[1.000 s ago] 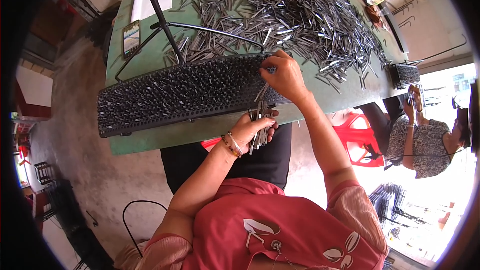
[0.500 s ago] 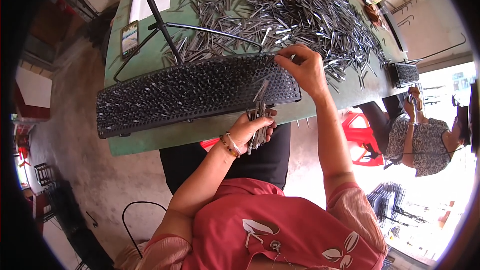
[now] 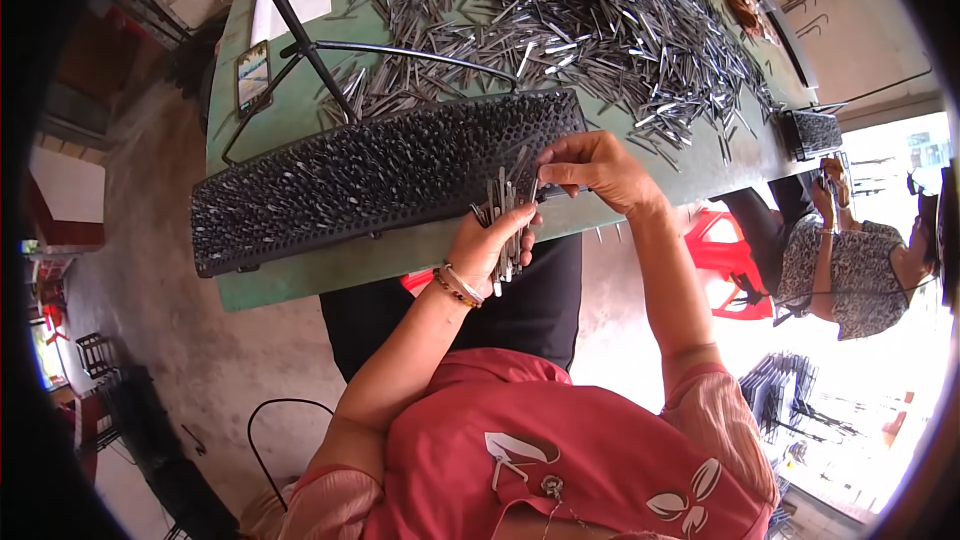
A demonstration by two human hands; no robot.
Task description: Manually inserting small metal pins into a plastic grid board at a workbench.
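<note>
My left hand (image 3: 478,252) is closed round a bundle of thin grey metal strips (image 3: 508,235), held upright just off the near edge of a long black perforated rack (image 3: 562,118). Many small strips stand packed in the rack's holes, while holes toward its right end show bare. At the top of the bundle, the thumb and fingers of my right hand (image 3: 608,172) pinch a single metal strip (image 3: 535,187). Whether that strip is fully free of the bundle I cannot tell.
A large heap of loose strips (image 3: 640,30) covers the far part of the green table (image 3: 275,285). Black rods of a metal frame (image 3: 300,32) rise behind the rack. A phone (image 3: 253,75) and white paper lie left. A person (image 3: 860,260) works at the right beside a red stool (image 3: 725,260).
My right hand has come from the rack's far right edge down to the bundle and now pinches a strip. My left hand and the bundle have shifted slightly left.
</note>
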